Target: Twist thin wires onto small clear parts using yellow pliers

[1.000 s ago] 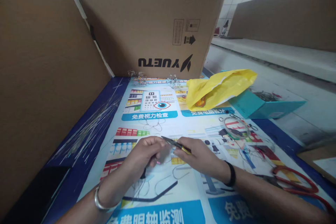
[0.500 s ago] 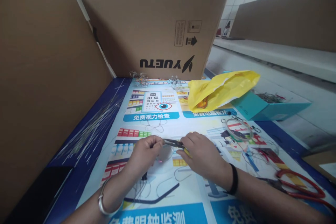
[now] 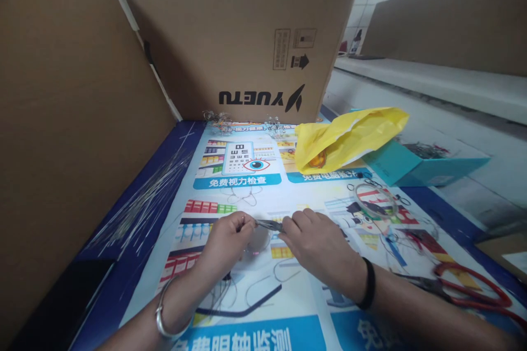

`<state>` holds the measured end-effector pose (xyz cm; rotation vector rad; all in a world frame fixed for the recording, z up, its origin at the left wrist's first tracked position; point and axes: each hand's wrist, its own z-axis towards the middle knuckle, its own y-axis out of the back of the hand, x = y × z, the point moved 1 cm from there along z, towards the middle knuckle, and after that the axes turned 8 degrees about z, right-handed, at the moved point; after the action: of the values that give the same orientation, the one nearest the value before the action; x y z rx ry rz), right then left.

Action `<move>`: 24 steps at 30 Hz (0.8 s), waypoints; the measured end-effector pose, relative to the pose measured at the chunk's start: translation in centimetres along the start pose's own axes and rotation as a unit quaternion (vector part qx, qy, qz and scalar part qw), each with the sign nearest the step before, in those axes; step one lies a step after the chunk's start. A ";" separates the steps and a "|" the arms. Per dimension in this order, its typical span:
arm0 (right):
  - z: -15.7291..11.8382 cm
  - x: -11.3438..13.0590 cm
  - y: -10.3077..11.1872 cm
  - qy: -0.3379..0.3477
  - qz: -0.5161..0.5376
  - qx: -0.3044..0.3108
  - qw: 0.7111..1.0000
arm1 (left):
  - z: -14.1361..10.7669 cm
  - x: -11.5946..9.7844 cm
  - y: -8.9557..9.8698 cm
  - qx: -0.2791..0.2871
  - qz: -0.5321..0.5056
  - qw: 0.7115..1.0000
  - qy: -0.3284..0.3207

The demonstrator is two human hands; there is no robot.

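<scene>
My left hand (image 3: 231,237) is closed in a pinch at the middle of the printed sheet, on what looks like a thin wire mostly hidden by the fingers. Slim pliers (image 3: 269,225) reach across from the right, their tips touching or very near the left fingertips. My right hand (image 3: 315,241) is wrapped round the handles, which it covers. Loose bent wire (image 3: 220,296) lies on the sheet below the left hand.
Straight wires (image 3: 144,197) lie at the left. Scissors-like red-handled cutters (image 3: 473,288) are at the right. Behind are a yellow bag (image 3: 349,140), a teal box (image 3: 432,170) and small wire pieces (image 3: 274,126). A wire coil (image 3: 374,201) lies right of centre. Cardboard (image 3: 247,38) walls the back and left.
The pliers have turned in my right hand, and their yellow handle is now hidden. Their jaws look closer together. My left hand stays nearly in place.
</scene>
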<state>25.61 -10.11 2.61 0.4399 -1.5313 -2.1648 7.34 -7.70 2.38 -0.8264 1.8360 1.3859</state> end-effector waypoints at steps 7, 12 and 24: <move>0.1 -0.2 -0.3 -0.051 0.084 0.051 0.994 | 0.4 0.6 -0.2 0.010 -0.062 0.998 0.009; 0.1 -0.3 -0.2 -0.077 0.152 0.070 0.983 | 0.5 1.0 -0.3 0.004 -0.063 0.998 0.001; 0.0 -0.2 -0.5 -0.087 0.159 0.067 0.981 | -0.1 0.0 -0.5 0.021 -0.086 0.996 0.013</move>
<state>25.66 -9.85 2.16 0.0396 -1.7157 -1.9011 7.71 -7.90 2.11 -0.9610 1.7617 1.2296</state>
